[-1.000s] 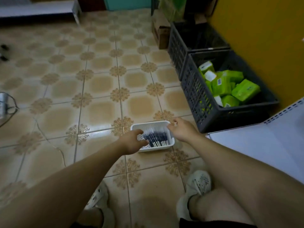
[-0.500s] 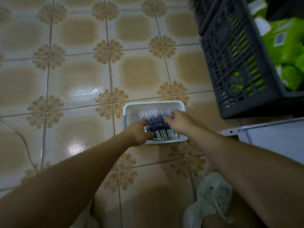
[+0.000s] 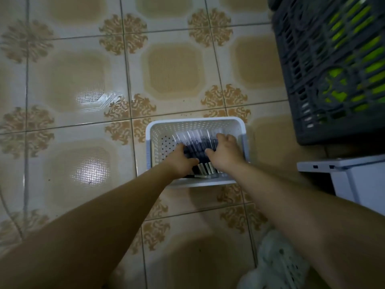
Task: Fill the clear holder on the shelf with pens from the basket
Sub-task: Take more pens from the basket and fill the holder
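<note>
A small white perforated basket (image 3: pixel 195 124) sits on the tiled floor in the middle of the view. Inside it lies a row of clear-barrelled pens (image 3: pixel 198 142) with dark parts. Both hands reach into the basket. My left hand (image 3: pixel 181 159) curls its fingers round the left side of the pen bundle. On the right side my right hand (image 3: pixel 224 152) lies over the pens with fingers bent round them. The clear holder and the shelf top are out of sight.
A dark grey crate (image 3: pixel 312 76) with green packets inside stands at the upper right. A white shelf corner (image 3: pixel 343 170) juts in at the right edge. My white shoe (image 3: pixel 277 265) is at the bottom right. Patterned tile floor (image 3: pixel 83 80) spreads to the left.
The camera has dropped closer over the basket. Both hands have gone from the basket's edges into it and closed round the pens.
</note>
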The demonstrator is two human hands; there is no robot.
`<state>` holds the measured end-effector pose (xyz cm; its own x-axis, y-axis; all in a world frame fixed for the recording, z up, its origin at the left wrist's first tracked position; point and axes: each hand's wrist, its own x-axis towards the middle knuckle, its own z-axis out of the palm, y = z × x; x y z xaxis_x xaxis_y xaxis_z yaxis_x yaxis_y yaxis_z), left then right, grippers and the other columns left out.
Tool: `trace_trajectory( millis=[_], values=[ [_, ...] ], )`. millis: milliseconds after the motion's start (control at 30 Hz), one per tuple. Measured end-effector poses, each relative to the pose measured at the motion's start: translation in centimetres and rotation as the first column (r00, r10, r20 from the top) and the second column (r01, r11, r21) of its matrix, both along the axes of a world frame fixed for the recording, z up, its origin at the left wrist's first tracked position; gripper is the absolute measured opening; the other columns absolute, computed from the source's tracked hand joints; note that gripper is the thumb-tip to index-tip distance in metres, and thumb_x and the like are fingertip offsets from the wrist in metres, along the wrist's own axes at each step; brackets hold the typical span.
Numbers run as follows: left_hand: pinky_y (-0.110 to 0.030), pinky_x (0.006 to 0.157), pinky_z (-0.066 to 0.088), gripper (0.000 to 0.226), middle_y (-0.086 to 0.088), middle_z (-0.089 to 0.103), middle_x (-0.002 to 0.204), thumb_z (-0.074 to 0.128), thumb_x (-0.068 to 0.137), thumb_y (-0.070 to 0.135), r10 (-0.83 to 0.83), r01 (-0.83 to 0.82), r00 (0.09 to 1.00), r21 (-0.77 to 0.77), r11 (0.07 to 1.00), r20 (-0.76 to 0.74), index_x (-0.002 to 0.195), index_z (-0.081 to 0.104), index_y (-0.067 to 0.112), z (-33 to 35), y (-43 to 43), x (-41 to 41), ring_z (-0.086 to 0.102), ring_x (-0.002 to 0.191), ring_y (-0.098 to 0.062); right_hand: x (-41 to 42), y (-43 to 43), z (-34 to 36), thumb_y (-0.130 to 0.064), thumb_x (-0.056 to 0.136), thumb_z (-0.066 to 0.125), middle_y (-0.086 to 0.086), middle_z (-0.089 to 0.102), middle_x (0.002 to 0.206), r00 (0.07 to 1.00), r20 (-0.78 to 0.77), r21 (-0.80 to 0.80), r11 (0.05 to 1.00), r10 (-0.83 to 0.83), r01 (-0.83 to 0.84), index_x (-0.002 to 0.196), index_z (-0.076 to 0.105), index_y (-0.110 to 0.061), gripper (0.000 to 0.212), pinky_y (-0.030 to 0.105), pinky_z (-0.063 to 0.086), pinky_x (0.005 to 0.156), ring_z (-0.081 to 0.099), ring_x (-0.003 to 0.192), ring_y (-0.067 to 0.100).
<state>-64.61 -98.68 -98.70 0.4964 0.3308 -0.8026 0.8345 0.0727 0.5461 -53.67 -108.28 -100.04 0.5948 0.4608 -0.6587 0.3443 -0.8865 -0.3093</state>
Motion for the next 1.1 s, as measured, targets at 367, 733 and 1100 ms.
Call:
trace_trajectory(
  millis=[367, 733, 1100],
  values=[
    [-0.029, 0.066, 0.049, 0.023, -0.010, 0.062, 0.104, 0.064, 0.089, 0.010, 0.378, -0.379, 0.925, -0.084, 0.922, -0.020, 0.108, 0.052, 0.009, -2.7, -0.2, 0.2, 0.059, 0.085, -0.022, -1.7, -0.4, -0.8, -0.017, 0.095, 0.054, 0.006, 0.044, 0.142, 0.992, -0.004, 0.119, 0.985, -0.126, 0.125, 0.146, 0.020, -0.027, 0.062, 0.044, 0.050, 0.088, 0.054, 0.109, 0.030],
    [-0.032, 0.062, 0.047, 0.026, -0.016, 0.064, 0.110, 0.057, 0.092, 0.002, 0.492, -0.482, 0.870, -0.228, 0.846, -0.014, 0.117, 0.056, 0.001, -3.6, -0.5, 0.8, 0.061, 0.086, -0.027, -1.1, 1.0, -1.1, -0.003, 0.087, 0.055, 0.009, 0.044, 0.138, 0.941, -0.155, 0.163, 0.931, -0.301, 0.325, 0.144, 0.035, -0.023, 0.064, 0.037, 0.054, 0.082, 0.056, 0.106, 0.029],
    [-0.041, 0.072, 0.055, 0.023, -0.014, 0.067, 0.106, 0.055, 0.093, 0.001, 0.565, -0.545, 0.825, -0.293, 0.786, -0.018, 0.116, 0.057, 0.004, -3.9, -0.6, 0.6, 0.065, 0.092, -0.026, -0.3, 1.1, -0.3, -0.008, 0.093, 0.056, -0.002, 0.056, 0.103, 0.929, -0.251, 0.194, 0.926, -0.271, 0.323, 0.132, 0.054, -0.014, 0.039, 0.026, 0.041, 0.080, 0.057, 0.102, 0.020]
  ],
)
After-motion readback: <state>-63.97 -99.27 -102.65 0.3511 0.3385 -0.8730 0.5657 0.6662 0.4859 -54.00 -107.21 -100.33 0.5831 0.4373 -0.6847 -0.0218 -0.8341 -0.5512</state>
